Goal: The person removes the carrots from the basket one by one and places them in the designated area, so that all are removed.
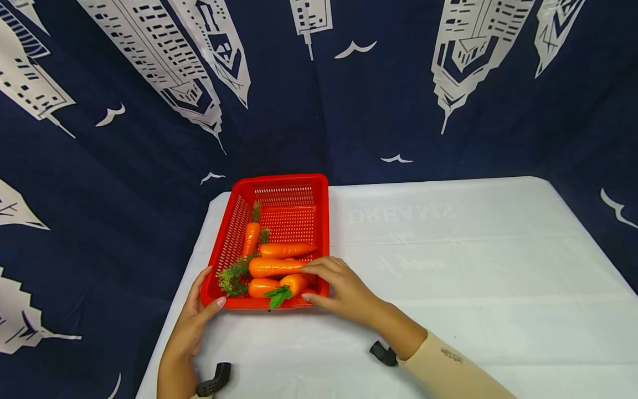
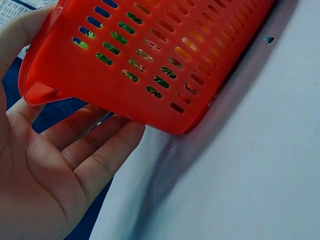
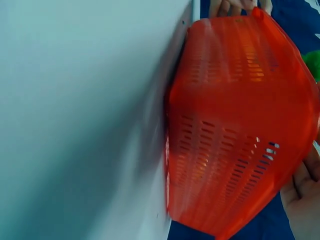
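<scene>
A red plastic basket (image 1: pixel 321 221) with slotted walls stands at the left of the white table. Several orange carrots lie in its near half, among them a carrot with flat green leaves (image 1: pixel 296 284) by the near rim and a carrot with a feathery top (image 1: pixel 271 267). My left hand (image 1: pixel 191 321) holds the near left corner, its thumb over the rim and its fingers along the outer wall (image 2: pixel 100 145). Over the near right corner reaches my right hand (image 1: pixel 344 291), fingers extended above the carrots, thumb by the near rim. Whether its fingertips touch a carrot is unclear.
The white table (image 1: pixel 473 277) extends to the right of the basket, with faint lettering on its cover. Behind and at the left hangs a dark blue cloth (image 1: pixel 379 111) printed with white buildings and birds. Black wrist devices (image 1: pixel 384 353) sit at both wrists.
</scene>
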### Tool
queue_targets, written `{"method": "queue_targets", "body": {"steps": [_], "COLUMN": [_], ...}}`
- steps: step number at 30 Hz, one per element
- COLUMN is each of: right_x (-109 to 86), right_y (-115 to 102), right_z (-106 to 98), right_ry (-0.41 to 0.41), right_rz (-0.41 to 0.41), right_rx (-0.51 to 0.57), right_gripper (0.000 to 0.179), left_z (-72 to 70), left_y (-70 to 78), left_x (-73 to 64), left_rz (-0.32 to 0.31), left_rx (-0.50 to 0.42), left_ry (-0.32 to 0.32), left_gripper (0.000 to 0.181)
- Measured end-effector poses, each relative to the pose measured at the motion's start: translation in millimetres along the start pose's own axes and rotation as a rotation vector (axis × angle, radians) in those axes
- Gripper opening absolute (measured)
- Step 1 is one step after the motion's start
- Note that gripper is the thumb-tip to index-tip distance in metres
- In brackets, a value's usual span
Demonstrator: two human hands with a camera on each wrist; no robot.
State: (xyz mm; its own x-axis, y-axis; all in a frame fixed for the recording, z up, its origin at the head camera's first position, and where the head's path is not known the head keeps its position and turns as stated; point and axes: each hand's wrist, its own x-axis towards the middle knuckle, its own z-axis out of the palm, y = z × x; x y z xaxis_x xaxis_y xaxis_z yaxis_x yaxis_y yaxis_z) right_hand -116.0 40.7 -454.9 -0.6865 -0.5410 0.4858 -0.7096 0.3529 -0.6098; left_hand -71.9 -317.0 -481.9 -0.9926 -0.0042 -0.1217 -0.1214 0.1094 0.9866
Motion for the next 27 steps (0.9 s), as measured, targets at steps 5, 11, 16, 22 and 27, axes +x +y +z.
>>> {"method": "queue_targets", "body": {"steps": [5,11,16,22,27], "right_x": [3.9,7.9,10.4,12.9,14.1], "right_y": [-0.3,-0.8,-2.3,-2.2,-2.3], "right_z": [6.6,12.5,16.0,16.4,14.9], "right_ry": [0.005,-0.018,-0.028,-0.065,-0.098], "right_rz": [-0.019,0.005,0.005,-0.005,0.0], "right_rx": [-0.04,-0.073,-0.101,-0.14,-0.126], "right_gripper": [0.046,0.046,0.045,0.048,0.046], "left_z": [0.0,-0.7,-0.4,-1.3,-1.2], "left_y": [-0.3,0.3,0.9,-1.1,-3.1], "left_x": [0.5,0.2,-1.6,-0.9,0.9], "left_rz": [0.009,0.022,0.013,0.024,0.01], "left_rx": [-0.002,-0.008,-0.008,-0.011,-0.005], "left_ry": [-0.003,-0.001,0.004,-0.003,0.007], "left_gripper": [0.08,0.079,0.079,0.079,0.079]}}
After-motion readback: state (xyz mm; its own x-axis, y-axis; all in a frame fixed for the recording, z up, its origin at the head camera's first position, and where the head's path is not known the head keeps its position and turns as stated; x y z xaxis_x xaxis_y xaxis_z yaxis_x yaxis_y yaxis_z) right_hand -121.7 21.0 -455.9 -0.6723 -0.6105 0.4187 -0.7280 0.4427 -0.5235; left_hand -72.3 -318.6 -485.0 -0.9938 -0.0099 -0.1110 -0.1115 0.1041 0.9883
